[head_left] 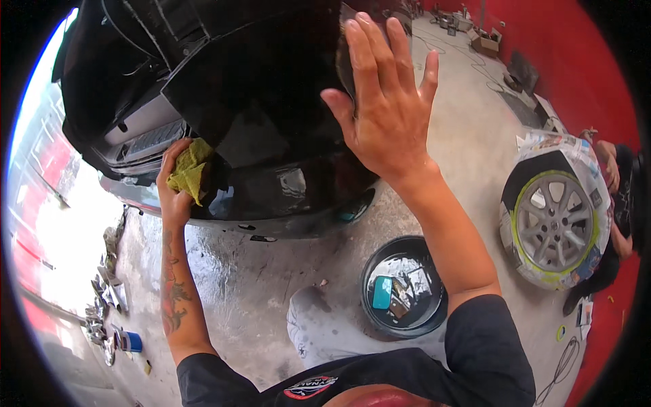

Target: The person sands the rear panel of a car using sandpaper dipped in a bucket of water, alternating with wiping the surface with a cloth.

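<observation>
Glossy black car bodywork (261, 139) curves below both of my hands, its surface showing reflections. My left hand (171, 169) is closed around a crumpled yellow-green cloth (192, 169), beside an open recess with a grey sill (139, 125) in the car. Over the right side of the panel, my right hand (390, 102) is held flat with fingers spread and nothing in it. The back of this hand looks wet. Whether its palm touches the panel is hidden.
Near my legs stands a black tub (369, 308) of water holding a teal block (382, 292) and other small pieces. At right, another person (620, 203) is by a wheel (553, 220) masked with newspaper. A blue can (129, 340) sits lower left; cables (559, 373) lie lower right.
</observation>
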The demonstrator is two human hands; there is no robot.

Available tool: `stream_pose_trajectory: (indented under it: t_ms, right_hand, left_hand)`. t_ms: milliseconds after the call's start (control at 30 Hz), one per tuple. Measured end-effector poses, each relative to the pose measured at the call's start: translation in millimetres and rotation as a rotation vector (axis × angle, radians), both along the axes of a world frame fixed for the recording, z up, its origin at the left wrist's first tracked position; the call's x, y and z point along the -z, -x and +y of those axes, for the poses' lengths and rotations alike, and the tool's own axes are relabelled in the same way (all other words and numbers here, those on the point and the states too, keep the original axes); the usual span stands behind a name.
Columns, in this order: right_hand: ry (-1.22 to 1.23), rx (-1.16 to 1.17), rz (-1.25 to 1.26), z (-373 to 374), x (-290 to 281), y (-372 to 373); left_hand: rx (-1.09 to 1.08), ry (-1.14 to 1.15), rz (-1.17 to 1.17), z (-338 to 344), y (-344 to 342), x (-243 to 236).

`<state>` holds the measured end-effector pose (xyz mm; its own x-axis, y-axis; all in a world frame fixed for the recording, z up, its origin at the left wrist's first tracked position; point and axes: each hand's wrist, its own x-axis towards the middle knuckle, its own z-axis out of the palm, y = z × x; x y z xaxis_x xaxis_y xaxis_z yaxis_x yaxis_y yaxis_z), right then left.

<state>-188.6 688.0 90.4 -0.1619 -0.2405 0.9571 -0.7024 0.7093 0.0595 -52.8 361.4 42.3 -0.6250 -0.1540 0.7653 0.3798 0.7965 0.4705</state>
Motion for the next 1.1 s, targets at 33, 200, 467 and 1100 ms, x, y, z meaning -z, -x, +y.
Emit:
stream_pose_trajectory:
  t_ms: [33, 200, 467, 1100]
  right_hand:
    - [0.017, -0.036, 0.004, 0, 4, 1]
    - [0.06, -0.141, -0.174, -16, 24, 7]
    - [0.035, -0.268, 0.039, -22, 18, -4]
    - [-0.078, -0.187, 0.241, -62, 14, -1]
  left_hand:
    - [-0.01, -0.01, 0.001, 0, 0, 0]
    - [-0.018, 0.0, -0.014, -1, -2, -1]
    - [-0.02, 0.042, 0.008, -1, -3, -2]
    - [-0.04, -0.051, -0.088, -8, -5, 2]
